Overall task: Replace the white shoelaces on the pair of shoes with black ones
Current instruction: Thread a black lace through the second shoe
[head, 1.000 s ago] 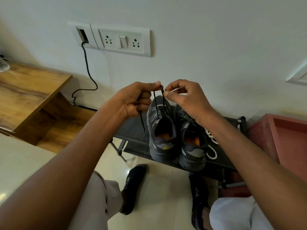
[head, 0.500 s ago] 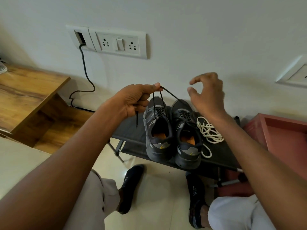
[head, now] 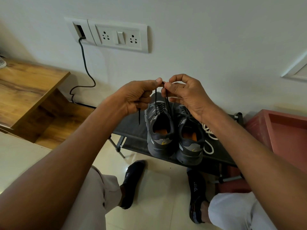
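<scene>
Two dark grey shoes stand side by side on a low black rack [head: 132, 138], heels toward me. The left shoe [head: 160, 130] is threaded with a black lace [head: 156, 100] whose two ends rise from its top eyelets. My left hand [head: 136, 97] pinches one end, and the lace tip hangs down below that fist. My right hand [head: 186, 95] pinches the other end; both hands meet fingertip to fingertip above the shoe. The right shoe [head: 191, 140] also shows dark lacing, partly hidden by my right wrist. A heap of white laces [head: 210, 140] lies right of it.
A wooden desk [head: 25, 90] stands at the left, and a reddish box [head: 282, 130] at the right. A switch plate [head: 119, 37] with a black cable [head: 84, 63] is on the wall behind. My socked feet [head: 132, 178] rest on the pale tiled floor under the rack.
My right hand, which had let go and swung out to the right, has come back and pinches the lace end beside my left hand. My left hand kept its grip.
</scene>
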The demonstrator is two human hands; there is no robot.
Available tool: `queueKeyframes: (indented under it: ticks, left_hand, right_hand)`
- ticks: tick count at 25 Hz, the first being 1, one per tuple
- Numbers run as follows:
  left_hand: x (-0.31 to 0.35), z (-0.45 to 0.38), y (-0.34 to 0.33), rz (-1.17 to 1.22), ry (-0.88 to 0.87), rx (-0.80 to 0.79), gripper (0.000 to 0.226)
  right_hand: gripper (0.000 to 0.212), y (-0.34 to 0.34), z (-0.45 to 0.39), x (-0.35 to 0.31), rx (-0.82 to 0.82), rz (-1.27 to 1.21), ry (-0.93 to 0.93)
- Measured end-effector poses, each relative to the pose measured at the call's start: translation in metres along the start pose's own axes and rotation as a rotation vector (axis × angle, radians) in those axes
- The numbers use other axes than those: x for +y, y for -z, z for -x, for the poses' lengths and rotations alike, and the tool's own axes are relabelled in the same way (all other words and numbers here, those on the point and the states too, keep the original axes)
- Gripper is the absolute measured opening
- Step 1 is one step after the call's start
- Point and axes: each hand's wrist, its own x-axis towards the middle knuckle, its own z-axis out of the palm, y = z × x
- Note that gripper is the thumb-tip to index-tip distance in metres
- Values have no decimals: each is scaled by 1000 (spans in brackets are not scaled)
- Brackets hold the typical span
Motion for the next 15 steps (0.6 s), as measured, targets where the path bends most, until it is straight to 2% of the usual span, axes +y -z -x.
queueKeyframes:
  ticks: [2,3,5,6,7,9,11,13,15]
  left_hand:
    - [-1,-3,1,-32,-25,16,22]
    - [-4,-6,5,-114,-58,71,27]
    - [-10,-9,23,-508,-150,279,24]
    - [-14,-11,35,-778,-157,390,21]
    - [-20,-12,48,-1021,-89,443,21]
    - [-30,-11,63,-1237,138,356,29]
    - [-38,-13,59,-1270,237,177,37]
    - [-41,-22,46,-1290,132,71,35]
    - [-44,-32,30,-1226,-6,19,29]
  right_hand:
    - [13,3,-3,3,32,10,8]
    - [8,8,-6,5,88,114,16]
    - [19,30,-12,11,224,655,14]
    - [22,44,-12,15,266,954,-38]
    - [21,57,-10,20,276,1152,-123]
    - [18,73,-7,29,214,1310,-289]
    - [24,66,-6,32,100,1390,-257]
    - [30,51,-8,30,1,1339,-94]
    - [27,33,-10,30,-55,1161,-23]
